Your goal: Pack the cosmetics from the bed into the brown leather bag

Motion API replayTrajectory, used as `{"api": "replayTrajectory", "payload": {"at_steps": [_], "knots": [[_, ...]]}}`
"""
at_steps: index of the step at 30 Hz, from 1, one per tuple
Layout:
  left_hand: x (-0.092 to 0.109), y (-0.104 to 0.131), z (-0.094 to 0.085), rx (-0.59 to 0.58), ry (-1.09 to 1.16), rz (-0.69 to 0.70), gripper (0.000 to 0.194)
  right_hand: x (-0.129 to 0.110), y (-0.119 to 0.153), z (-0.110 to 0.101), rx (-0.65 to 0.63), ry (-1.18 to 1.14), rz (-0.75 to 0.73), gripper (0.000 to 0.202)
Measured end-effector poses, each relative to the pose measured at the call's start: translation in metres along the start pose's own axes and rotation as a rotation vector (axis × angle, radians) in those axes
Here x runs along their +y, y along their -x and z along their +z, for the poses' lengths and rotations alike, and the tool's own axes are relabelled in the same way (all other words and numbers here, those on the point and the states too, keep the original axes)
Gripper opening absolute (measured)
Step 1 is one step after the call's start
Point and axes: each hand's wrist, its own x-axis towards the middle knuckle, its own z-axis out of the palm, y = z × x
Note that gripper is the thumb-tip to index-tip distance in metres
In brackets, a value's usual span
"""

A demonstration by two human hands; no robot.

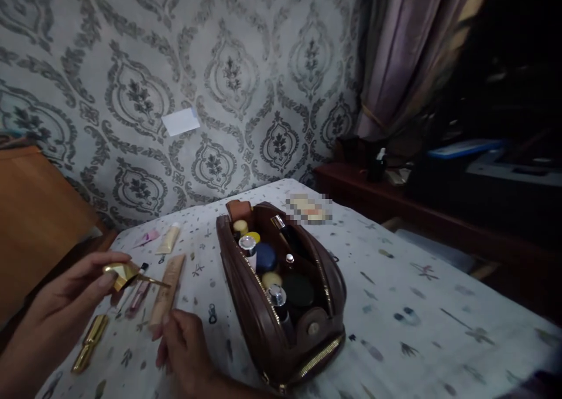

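Observation:
My left hand is closed, pinching a shiny gold cap with a thin gold wand pointing right from it. My right hand sits lower, fingers curled together at the lower end of a beige cosmetic tube; whether it grips the tube or something small is hidden. Under the left fingertips lie slim lip gloss tubes. A gold lipstick-like tube rests below the left hand. To the right stands an unzipped brown leather cosmetic bag, holding several bottles and jars.
Behind the tubes lie a small cream tube and a pink packet. A blurred-out flat item lies beyond the bag on the patterned white cloth. A patterned wall borders the back; a dark reddish shelf stands right.

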Motion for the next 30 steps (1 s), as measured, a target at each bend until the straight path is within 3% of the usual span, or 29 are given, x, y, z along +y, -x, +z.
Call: {"api": "replayTrajectory", "payload": {"at_steps": [5, 12, 23, 30], "knots": [[0.051, 0.0, 0.032, -0.009, 0.142, 0.057, 0.026, 0.0, -0.001, -0.002, 0.03, 0.029, -0.013, 0.045], [0.097, -0.002, 0.083, -0.204, 0.238, 0.289, 0.021, 0.004, -0.003, -0.007, 0.03, 0.071, -0.061, 0.042], [0.107, -0.005, 0.135, -0.761, 0.027, 0.419, 0.018, 0.004, -0.002, -0.01, 0.009, 0.109, -0.098, 0.041], [0.109, -0.008, 0.149, -0.871, -0.029, 0.49, 0.017, 0.0, -0.001, -0.01, 0.017, 0.104, -0.131, 0.035]]}}
